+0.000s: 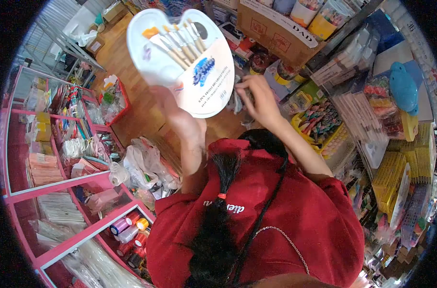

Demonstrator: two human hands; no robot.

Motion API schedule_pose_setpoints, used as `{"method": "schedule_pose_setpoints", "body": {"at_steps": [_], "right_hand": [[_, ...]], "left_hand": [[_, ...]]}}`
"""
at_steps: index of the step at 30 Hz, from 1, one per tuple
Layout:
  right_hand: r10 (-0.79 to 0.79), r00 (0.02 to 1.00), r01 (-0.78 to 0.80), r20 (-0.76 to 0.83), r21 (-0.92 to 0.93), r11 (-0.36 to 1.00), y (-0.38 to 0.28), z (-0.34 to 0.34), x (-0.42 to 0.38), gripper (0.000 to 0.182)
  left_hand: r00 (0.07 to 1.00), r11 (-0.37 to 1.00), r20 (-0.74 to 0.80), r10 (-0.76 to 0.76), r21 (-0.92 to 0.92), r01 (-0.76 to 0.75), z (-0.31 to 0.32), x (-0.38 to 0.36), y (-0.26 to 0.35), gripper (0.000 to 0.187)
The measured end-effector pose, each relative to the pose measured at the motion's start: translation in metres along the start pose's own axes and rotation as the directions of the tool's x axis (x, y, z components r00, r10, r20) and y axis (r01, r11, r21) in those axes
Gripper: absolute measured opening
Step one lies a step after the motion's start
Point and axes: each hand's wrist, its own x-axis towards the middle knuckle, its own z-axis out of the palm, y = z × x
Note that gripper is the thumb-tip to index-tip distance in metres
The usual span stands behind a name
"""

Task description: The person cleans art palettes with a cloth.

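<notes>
A white heart-shaped paint palette (146, 67) is raised in front of me, with several paintbrushes (180, 43) fanned out on it behind a printed card (211, 86). My left hand (182, 113) grips its lower left side, blurred by motion; the palette's body hides part of the grip. Just off the right edge of the palette, my right hand (261, 101) has its fingers loosely bent and apart, fingertips close to the rim.
Pink-framed compartments (64, 182) with packets and thread spools (129, 233) line the left. A red basket (117, 101) and plastic bags (146, 165) sit on the wooden floor. On the right, shelves hold a yellow basket (319, 127), a cardboard box (276, 36) and stacked packages.
</notes>
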Motion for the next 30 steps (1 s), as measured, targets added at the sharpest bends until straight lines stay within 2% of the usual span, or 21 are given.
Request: {"method": "schedule_pose_setpoints", "body": {"at_steps": [1,3,4,5,6,7,9,10,12,14,15,17,18,19,20,22,24,25,26,27,30], "right_hand": [[0.105,0.994,-0.105,-0.006,0.0,0.994,0.005,-0.001,-0.001,0.019],[0.3,0.953,-0.277,-0.04,0.283,0.918,-0.007,-0.006,0.008,0.017],[0.398,0.917,-0.348,-0.034,0.42,0.838,-0.014,-0.008,0.012,0.018],[0.475,0.876,-0.415,0.076,0.621,0.665,-0.016,-0.009,0.016,0.036],[0.544,0.819,-0.466,0.185,0.767,0.441,-0.019,-0.011,0.021,0.055],[0.607,0.74,-0.491,0.29,0.849,0.194,-0.018,-0.012,0.02,0.064],[0.479,0.747,-0.446,0.462,0.882,-0.155,-0.006,-0.021,0.029,0.085],[0.423,0.767,-0.41,0.483,0.875,-0.257,0.0,-0.026,0.027,0.085],[0.304,0.803,-0.35,0.512,0.818,-0.456,0.01,-0.036,0.021,0.085],[0.402,0.737,-0.379,0.543,0.825,-0.418,0.001,-0.045,0.013,0.073],[0.451,0.702,-0.394,0.551,0.829,-0.398,-0.001,-0.049,0.011,0.068],[0.552,0.604,-0.54,0.575,0.805,-0.248,0.009,-0.051,0.005,0.055],[0.605,0.555,-0.608,0.571,0.775,-0.174,0.015,-0.052,0.002,0.049],[0.571,0.58,-0.614,0.581,0.773,-0.162,0.013,-0.055,0.001,0.039],[0.595,0.598,-0.587,0.537,0.799,-0.132,0.009,-0.054,0.0,0.039],[0.637,0.631,-0.526,0.443,0.848,-0.068,-0.001,-0.049,0.001,0.038],[0.645,0.637,-0.5,0.422,0.863,-0.072,0.006,-0.042,-0.003,0.039],[0.631,0.647,-0.492,0.429,0.866,-0.085,0.006,-0.039,-0.002,0.039],[0.615,0.656,-0.485,0.437,0.869,-0.1,0.005,-0.036,-0.001,0.04],[0.618,0.674,-0.476,0.404,0.878,-0.054,-0.002,-0.032,0.001,0.045],[0.59,0.705,-0.421,0.393,0.902,-0.097,-0.008,-0.018,0.004,0.052]], "left_hand": [[0.992,0.977,0.066,0.111,0.176,-0.121,-0.006,0.001,-0.003,0.048],[0.928,0.798,0.244,0.283,0.476,-0.369,-0.027,0.001,-0.007,0.041],[0.782,0.523,0.482,0.396,0.581,-0.623,-0.027,-0.002,-0.001,0.031],[0.594,0.399,0.709,0.379,0.454,-0.797,-0.031,0.007,-0.004,0.032],[0.464,0.319,0.838,0.288,0.373,-0.871,-0.029,0.008,-0.004,0.034],[0.315,0.268,0.931,0.184,0.261,-0.928,-0.027,0.009,-0.002,0.039],[0.231,0.181,0.972,-0.043,0.235,-0.955,-0.017,-0.004,0.003,0.045],[0.2,0.108,0.971,-0.13,0.214,-0.971,-0.014,-0.007,0.003,0.046],[0.209,0.126,0.96,-0.184,0.234,-0.964,-0.018,-0.006,0.0,0.047],[0.228,0.166,0.95,-0.214,0.266,-0.95,-0.019,-0.006,0.0,0.048],[0.219,0.138,0.95,-0.225,0.253,-0.958,-0.021,-0.005,0.0,0.05],[0.194,0.084,0.949,-0.247,0.22,-0.972,-0.026,-0.003,-0.001,0.055],[0.309,0.039,0.93,-0.2,0.323,-0.946,-0.027,-0.005,-0.002,0.058],[0.419,0.0,0.895,-0.15,0.424,-0.906,-0.03,-0.008,-0.003,0.06],[0.521,-0.032,0.849,-0.095,0.52,-0.854,-0.033,-0.011,-0.006,0.062],[0.685,0.295,0.71,0.165,0.627,-0.721,-0.048,-0.012,-0.026,0.061],[0.835,0.615,0.449,0.319,0.572,-0.543,-0.061,-0.016,-0.045,0.066],[0.876,0.748,0.449,0.174,0.519,-0.414,-0.054,-0.022,-0.04,0.067],[0.882,0.864,0.452,0.129,0.385,-0.324,-0.055,-0.026,-0.053,0.075],[0.876,0.889,0.482,0.016,0.394,-0.232,-0.068,-0.033,-0.064,0.082],[0.861,0.964,0.487,-0.146,0.266,0.013,-0.069,-0.064,-0.102,0.09]]}}
